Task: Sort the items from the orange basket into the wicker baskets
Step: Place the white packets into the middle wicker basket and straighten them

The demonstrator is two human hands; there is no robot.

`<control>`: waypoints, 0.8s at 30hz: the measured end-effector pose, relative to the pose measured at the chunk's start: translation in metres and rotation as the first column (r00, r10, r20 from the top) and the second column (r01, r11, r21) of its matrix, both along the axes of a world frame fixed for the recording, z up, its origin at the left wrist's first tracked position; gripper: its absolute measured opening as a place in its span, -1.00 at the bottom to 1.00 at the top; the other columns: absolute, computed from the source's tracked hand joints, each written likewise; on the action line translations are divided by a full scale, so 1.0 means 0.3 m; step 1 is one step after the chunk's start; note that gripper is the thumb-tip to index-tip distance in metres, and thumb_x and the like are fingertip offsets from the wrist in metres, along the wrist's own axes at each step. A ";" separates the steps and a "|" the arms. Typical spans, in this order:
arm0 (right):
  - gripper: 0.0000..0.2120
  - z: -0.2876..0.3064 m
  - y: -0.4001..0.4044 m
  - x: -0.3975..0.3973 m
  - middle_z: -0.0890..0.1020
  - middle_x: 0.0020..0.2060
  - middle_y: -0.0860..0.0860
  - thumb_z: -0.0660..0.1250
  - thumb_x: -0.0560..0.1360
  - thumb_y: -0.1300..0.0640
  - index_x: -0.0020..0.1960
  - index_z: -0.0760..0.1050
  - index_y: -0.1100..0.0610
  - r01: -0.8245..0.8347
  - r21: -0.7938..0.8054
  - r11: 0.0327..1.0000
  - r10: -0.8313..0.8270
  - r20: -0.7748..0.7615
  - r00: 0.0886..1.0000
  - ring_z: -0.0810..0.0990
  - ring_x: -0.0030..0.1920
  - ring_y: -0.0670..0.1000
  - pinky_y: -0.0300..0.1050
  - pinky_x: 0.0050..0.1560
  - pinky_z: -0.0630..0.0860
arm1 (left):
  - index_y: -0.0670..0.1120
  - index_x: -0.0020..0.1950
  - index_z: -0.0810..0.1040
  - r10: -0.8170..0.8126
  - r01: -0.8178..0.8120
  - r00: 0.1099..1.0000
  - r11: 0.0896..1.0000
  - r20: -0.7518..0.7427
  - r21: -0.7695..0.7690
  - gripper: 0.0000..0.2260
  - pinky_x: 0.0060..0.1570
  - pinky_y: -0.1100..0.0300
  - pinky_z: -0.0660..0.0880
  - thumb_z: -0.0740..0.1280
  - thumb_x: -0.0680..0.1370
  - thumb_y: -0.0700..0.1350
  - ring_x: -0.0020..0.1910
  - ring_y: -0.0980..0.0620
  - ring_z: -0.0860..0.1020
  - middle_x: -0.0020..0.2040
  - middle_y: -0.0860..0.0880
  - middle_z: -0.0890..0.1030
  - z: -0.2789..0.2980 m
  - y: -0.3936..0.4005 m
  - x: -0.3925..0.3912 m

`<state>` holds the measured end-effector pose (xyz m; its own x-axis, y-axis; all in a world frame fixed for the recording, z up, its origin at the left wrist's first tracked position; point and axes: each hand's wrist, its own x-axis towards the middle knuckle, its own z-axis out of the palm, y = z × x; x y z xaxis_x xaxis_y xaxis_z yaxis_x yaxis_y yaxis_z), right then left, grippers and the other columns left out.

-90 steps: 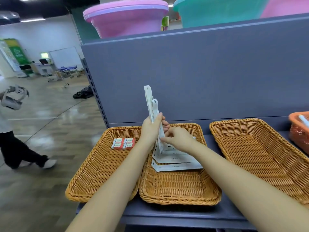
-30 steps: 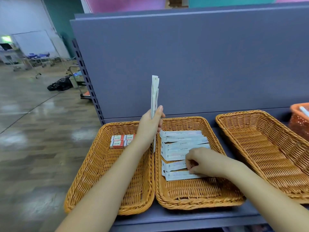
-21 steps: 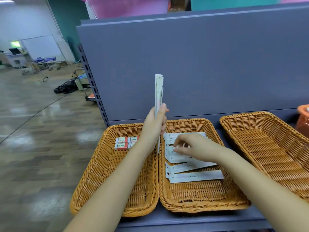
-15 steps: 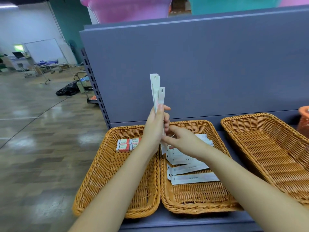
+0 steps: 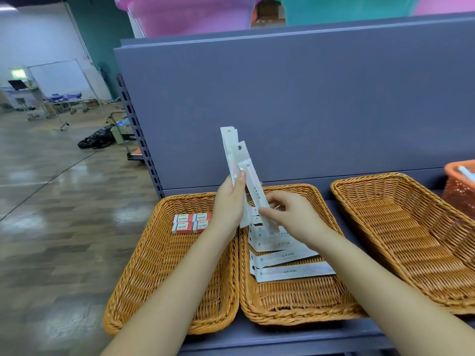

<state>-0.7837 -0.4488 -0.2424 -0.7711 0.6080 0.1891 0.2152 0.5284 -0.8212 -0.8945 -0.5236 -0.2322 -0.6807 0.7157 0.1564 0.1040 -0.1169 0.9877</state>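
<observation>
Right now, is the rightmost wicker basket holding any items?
No, the rightmost wicker basket shows only bare weave inside.

orange basket (image 5: 460,187) cut off at rt edge, pkt print unreadable

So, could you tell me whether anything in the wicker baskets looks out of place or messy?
Nothing is in the wrong basket. The white packets in the middle basket lie slightly fanned and overlapping, not squared. The small boxes in the left basket sit in a neat block.
</observation>
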 end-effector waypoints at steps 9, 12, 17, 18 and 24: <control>-0.69 0.024 0.036 0.116 0.66 -0.19 -0.02 0.17 0.59 0.21 0.13 0.40 -0.21 -0.094 -0.132 0.987 0.078 -0.118 0.990 0.64 -0.24 -0.09 -0.24 -0.25 0.58 | -0.10 0.12 0.49 0.060 -0.059 0.996 0.998 -0.059 0.017 -0.72 -0.28 0.34 0.55 0.03 0.67 -0.03 -0.25 0.10 0.54 -0.24 -0.04 0.55 -0.008 0.024 0.009; -0.74 0.028 0.045 0.165 0.59 -0.21 -0.04 0.18 0.60 0.18 0.16 0.46 -0.14 -0.131 -0.055 0.990 0.129 -0.045 0.991 0.58 -0.30 -0.13 -0.26 -0.32 0.54 | -0.16 0.12 0.49 0.068 -0.069 0.996 0.997 -0.050 -0.018 -0.68 -0.35 0.34 0.49 0.04 0.67 -0.01 -0.32 0.12 0.49 -0.27 -0.02 0.52 -0.014 0.023 0.005; -0.85 0.034 0.093 0.259 0.51 -0.39 -0.09 0.21 0.58 0.12 -0.08 0.55 0.04 -0.176 -0.059 0.983 0.185 0.194 0.963 0.50 -0.43 -0.18 -0.23 -0.31 0.51 | -0.09 0.10 0.50 0.108 -0.110 0.993 0.993 -0.037 -0.032 -0.70 -0.37 0.46 0.45 0.03 0.67 0.01 -0.26 0.15 0.49 -0.25 0.02 0.51 -0.016 0.016 0.004; -0.81 0.036 0.106 0.276 0.48 -0.43 -0.11 0.22 0.58 0.10 -0.15 0.52 0.13 -0.207 -0.039 0.978 0.210 0.266 0.941 0.45 -0.45 -0.19 -0.22 -0.31 0.46 | -0.07 0.07 0.50 0.114 -0.114 0.993 0.993 -0.025 -0.019 -0.71 -0.37 0.43 0.44 0.03 0.67 0.00 -0.30 0.16 0.48 -0.28 0.03 0.50 -0.015 0.017 0.000; -0.74 0.002 0.105 0.283 0.54 -0.44 -0.27 0.35 0.50 -0.01 -0.36 0.49 -0.12 -0.364 0.103 0.926 0.250 0.558 0.792 0.48 -0.35 -0.26 -0.39 -0.28 0.35 | 0.00 -0.01 0.49 0.104 -0.105 0.994 0.994 -0.024 -0.016 -0.74 -0.40 0.39 0.44 0.04 0.67 0.01 -0.38 0.15 0.44 -0.32 0.02 0.49 -0.017 0.024 -0.009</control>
